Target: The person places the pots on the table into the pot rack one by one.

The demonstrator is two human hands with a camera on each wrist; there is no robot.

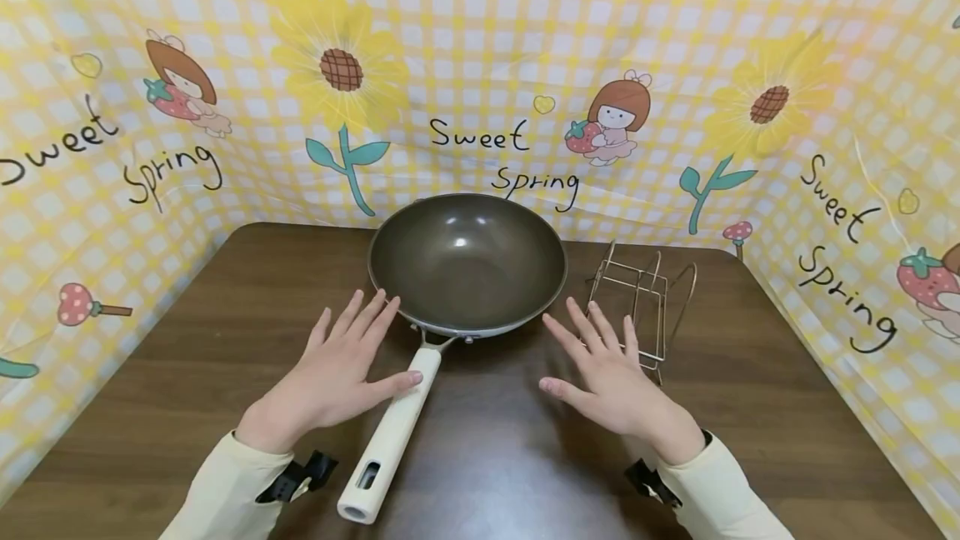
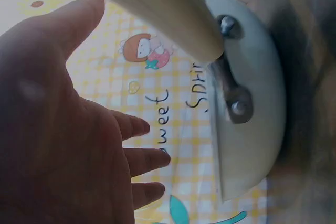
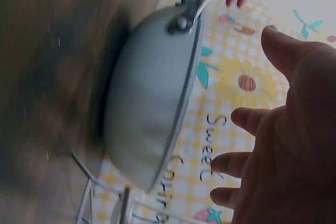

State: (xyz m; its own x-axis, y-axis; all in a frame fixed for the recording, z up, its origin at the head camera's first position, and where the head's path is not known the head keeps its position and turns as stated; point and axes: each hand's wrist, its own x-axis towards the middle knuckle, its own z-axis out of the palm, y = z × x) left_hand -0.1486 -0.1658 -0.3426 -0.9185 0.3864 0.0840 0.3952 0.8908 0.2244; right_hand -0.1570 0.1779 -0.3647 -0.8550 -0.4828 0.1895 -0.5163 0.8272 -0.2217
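Observation:
A wok with a dark inside and a pale outside sits on the brown table, its cream handle pointing toward me and a little left. My left hand is spread palm down left of the handle, the thumb overlapping it in the head view. In the left wrist view that thumb lies beside the handle, fingers straight. My right hand hovers with fingers spread, right of the wok and near a wire rack. Nothing is held in it. The right wrist view shows the wok's pale side beyond the fingers.
The wire rack stands to the right of the wok, partly behind my right fingers. A yellow checked cloth with flowers and lettering hangs round the back and both sides of the table. Dark straps circle both wrists over cream sleeves.

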